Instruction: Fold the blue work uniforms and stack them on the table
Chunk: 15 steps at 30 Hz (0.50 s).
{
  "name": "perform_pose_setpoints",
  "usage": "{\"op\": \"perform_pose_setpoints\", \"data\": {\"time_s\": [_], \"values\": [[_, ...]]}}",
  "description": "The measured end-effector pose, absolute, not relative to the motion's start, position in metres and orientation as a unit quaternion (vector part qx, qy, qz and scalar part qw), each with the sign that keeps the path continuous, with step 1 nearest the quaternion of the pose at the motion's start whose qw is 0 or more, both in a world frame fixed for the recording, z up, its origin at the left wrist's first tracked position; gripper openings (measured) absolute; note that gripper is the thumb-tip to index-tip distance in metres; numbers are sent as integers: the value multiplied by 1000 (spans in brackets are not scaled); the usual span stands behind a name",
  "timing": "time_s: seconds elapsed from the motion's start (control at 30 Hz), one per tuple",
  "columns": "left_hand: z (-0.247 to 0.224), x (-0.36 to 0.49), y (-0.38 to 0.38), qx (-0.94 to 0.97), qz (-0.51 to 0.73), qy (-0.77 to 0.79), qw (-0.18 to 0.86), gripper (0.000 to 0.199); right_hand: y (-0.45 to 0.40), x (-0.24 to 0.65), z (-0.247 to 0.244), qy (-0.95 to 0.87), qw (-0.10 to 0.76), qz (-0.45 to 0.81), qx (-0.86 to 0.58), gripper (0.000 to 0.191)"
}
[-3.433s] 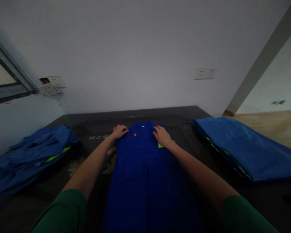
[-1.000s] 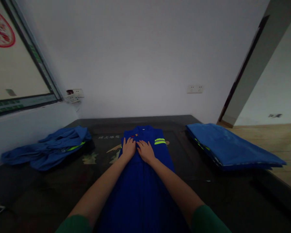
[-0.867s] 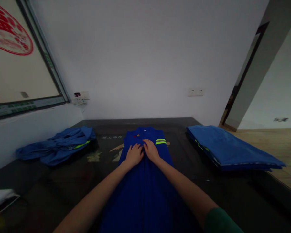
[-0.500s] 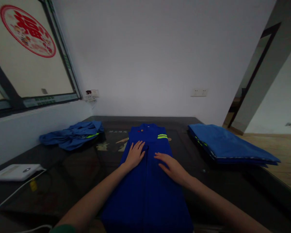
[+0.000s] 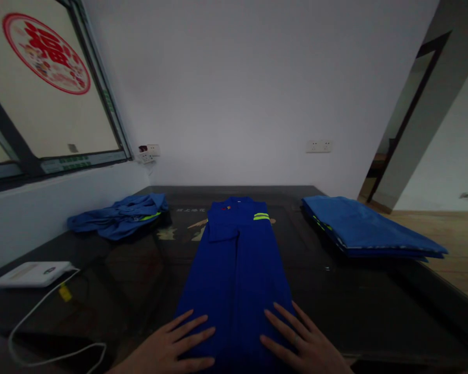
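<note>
With fingers of left hand and right hand spread over near left and near right sides of the deep-blue, collared cloth garment lying flat, centred on the glossy black tabletop, probably handles soft, light and limp, best gripped by both side edges.
</note>
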<state>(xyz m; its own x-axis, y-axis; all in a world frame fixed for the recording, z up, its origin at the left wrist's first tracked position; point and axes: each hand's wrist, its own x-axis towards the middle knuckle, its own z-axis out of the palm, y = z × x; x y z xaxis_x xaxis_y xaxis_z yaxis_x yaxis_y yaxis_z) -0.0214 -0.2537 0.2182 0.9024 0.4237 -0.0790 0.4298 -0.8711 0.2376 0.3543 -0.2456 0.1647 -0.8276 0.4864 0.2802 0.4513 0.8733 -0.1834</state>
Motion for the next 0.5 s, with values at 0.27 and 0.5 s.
{"op": "perform_pose_setpoints", "data": {"time_s": [0.27, 0.5], "values": [[206, -41, -261, 971, -11, 218, 93, 62, -250, 352, 169, -966, 116, 100, -211, 62], [221, -54, -249, 967, 15, 218, 132, 55, -263, 338, 153, -942, 99, 84, -309, 64]]}}
